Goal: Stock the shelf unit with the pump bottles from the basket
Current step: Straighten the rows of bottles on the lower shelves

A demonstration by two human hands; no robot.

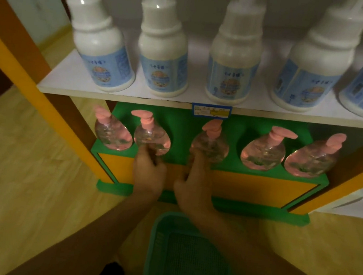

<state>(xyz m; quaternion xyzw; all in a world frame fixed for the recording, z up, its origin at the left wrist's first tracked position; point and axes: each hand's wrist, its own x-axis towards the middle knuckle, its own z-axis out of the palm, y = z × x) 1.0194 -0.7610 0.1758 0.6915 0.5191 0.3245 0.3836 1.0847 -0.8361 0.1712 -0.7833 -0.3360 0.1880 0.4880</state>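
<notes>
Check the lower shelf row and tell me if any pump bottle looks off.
Nothing is spilled or toppled; all five clear pump bottles stand upright on the green shelf. Only the pink pump heads disagree: the second bottle's spout points left, the fourth's points right. The left hand and right hand touch the second and third bottles.

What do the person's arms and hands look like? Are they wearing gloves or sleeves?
No gloves and no sleeves show. The left hand and the right hand are both bare, and both forearms are bare all the way down to the picture's edge. No watch, ring or bracelet can be made out, though the picture is a bit dim and blurry.
</notes>
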